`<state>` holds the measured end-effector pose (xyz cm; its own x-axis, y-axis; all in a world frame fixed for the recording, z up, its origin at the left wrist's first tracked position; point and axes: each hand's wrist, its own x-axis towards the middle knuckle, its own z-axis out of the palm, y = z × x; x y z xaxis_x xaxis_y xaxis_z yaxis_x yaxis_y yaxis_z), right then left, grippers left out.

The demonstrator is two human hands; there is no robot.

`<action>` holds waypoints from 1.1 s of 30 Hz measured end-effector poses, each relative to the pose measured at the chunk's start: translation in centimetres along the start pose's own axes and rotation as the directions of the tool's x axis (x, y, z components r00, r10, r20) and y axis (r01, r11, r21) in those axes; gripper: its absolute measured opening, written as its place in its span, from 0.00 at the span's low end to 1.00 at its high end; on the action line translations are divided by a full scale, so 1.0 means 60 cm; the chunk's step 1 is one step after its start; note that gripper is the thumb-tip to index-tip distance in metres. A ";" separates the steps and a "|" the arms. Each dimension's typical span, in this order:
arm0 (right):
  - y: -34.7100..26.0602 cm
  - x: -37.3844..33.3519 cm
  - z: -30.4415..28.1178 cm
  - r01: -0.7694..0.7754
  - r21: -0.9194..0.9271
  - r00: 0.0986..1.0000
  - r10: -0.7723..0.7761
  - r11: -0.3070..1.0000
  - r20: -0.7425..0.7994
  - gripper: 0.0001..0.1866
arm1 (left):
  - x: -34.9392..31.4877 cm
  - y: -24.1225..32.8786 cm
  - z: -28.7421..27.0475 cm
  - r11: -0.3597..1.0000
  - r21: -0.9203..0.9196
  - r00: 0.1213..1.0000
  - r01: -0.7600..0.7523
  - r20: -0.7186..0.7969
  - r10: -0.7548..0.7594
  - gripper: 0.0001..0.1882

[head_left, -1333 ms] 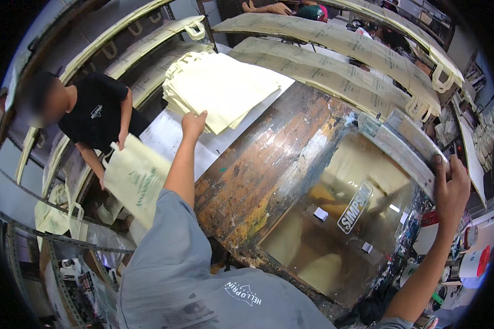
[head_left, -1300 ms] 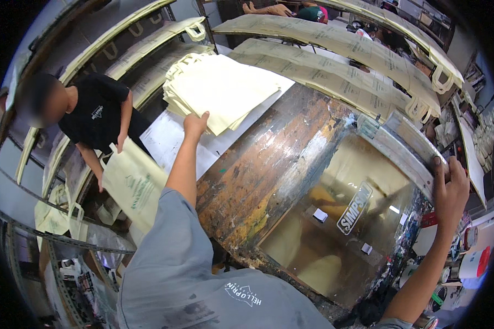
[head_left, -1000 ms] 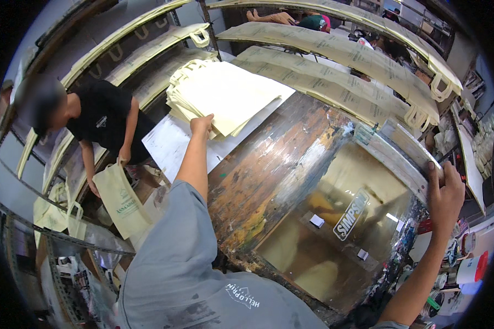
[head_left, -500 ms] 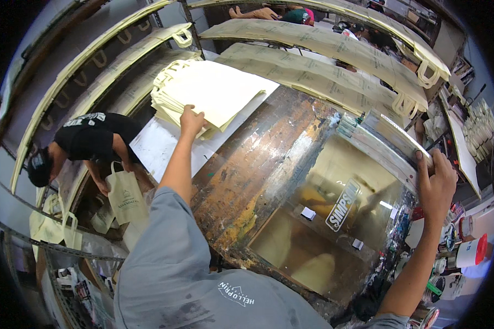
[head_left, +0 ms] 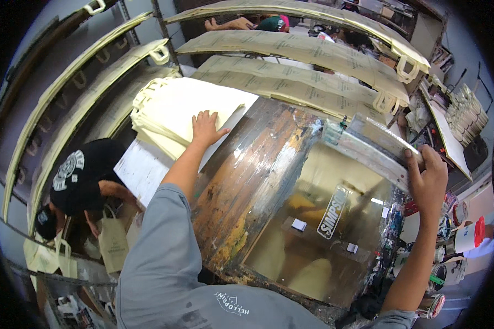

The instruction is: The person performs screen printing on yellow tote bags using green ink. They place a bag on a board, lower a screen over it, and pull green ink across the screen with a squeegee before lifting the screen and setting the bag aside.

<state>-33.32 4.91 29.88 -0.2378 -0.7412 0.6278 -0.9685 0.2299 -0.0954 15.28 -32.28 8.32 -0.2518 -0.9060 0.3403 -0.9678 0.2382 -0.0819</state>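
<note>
My left hand (head_left: 206,129), fingers spread, rests on the near right part of a stack of cream cloth tote bags (head_left: 175,104). The bags' handles bunch at the stack's left end, and a white board (head_left: 142,170) lies beneath. On the right, my right hand (head_left: 427,172) grips the right end of a raised screen-printing frame (head_left: 368,151), thumb on its near face. Below the frame, a glossy glass plate (head_left: 269,257) set in the worktable bears a sticker (head_left: 332,213) and two small white tabs (head_left: 298,225).
Racks of printed tote bags (head_left: 291,46) line the back and left. A person in black (head_left: 88,175) bends at the left beside a tote bag (head_left: 112,244). The paint-stained wooden table (head_left: 241,164) lies between my hands. Paint tubs (head_left: 466,236) stand at the right.
My left hand's fingers were curled at the stack's edge; now they are spread out over its top. The person at the left has bent lower. My right hand keeps its grip on the frame.
</note>
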 end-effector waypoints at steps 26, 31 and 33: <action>0.020 0.006 0.015 -0.022 0.035 0.999 0.020 0.999 0.039 0.27 | -0.027 -0.194 -0.101 0.924 -0.255 0.938 -0.285 0.124 0.324 0.17; 0.025 -0.001 0.019 -0.025 0.051 0.998 0.022 0.998 0.058 0.28 | -0.031 -0.217 -0.104 0.861 -0.200 0.853 -0.467 0.154 0.498 0.19; 0.025 -0.006 0.022 0.020 -0.002 1.000 -0.020 1.000 -0.003 0.27 | -0.030 -0.217 -0.108 0.857 -0.142 0.833 -0.496 0.202 0.515 0.20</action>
<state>-34.80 4.70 28.50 -0.2184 -0.7437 0.6318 -0.9728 0.2167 -0.0812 28.37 -31.46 14.84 -0.7097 -0.7026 0.0518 -0.7035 0.7028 -0.1057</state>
